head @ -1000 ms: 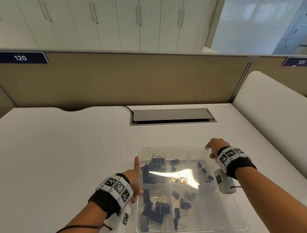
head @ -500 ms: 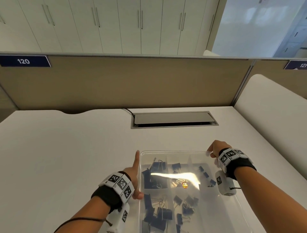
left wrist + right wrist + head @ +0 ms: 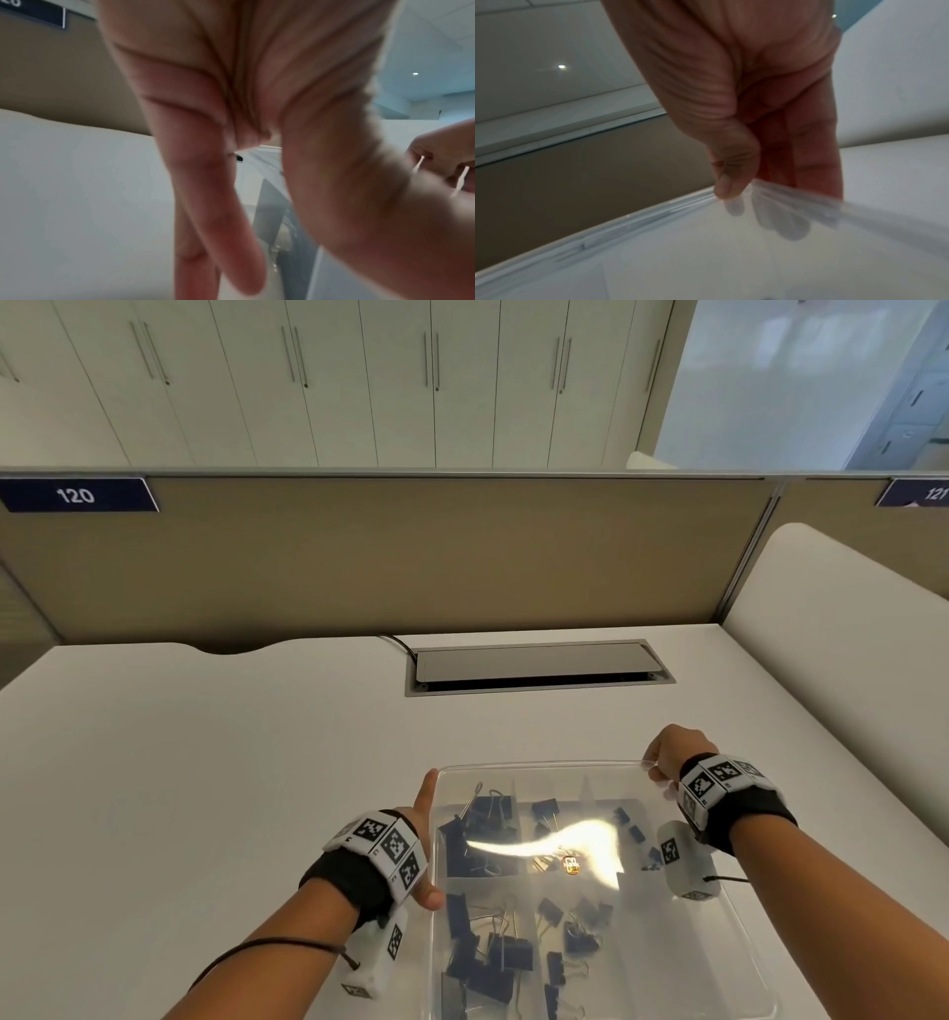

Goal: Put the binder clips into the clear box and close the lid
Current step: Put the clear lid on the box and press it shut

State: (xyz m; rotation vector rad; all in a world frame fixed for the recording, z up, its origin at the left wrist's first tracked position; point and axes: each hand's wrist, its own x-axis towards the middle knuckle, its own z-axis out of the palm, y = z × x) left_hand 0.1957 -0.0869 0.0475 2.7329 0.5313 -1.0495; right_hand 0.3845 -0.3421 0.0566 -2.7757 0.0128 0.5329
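A clear box [image 3: 760, 983] stands on the white desk with its clear lid [image 3: 544, 770] over it. Several black binder clips [image 3: 506, 952] lie inside and show through the lid. My left hand [image 3: 426, 837] lies along the box's left side with straight fingers, the thumb resting at the lid's edge. My right hand [image 3: 662, 762] pinches the lid's far right corner. In the right wrist view the thumb of my right hand [image 3: 752, 203] sits on top of the lid [image 3: 706, 253] and the fingers show beneath it. In the left wrist view my left hand [image 3: 282, 243] spreads beside the box wall [image 3: 270, 213].
A grey cable hatch [image 3: 539, 667] is set into the desk behind the box. A tan partition [image 3: 411, 557] closes the back, and a white padded panel [image 3: 847, 634] runs along the right. Bare desk [image 3: 179, 788] lies to the left.
Both hands keep their places on the box. The whole scene sits slightly lower in view, and the glare on the lid has changed shape.
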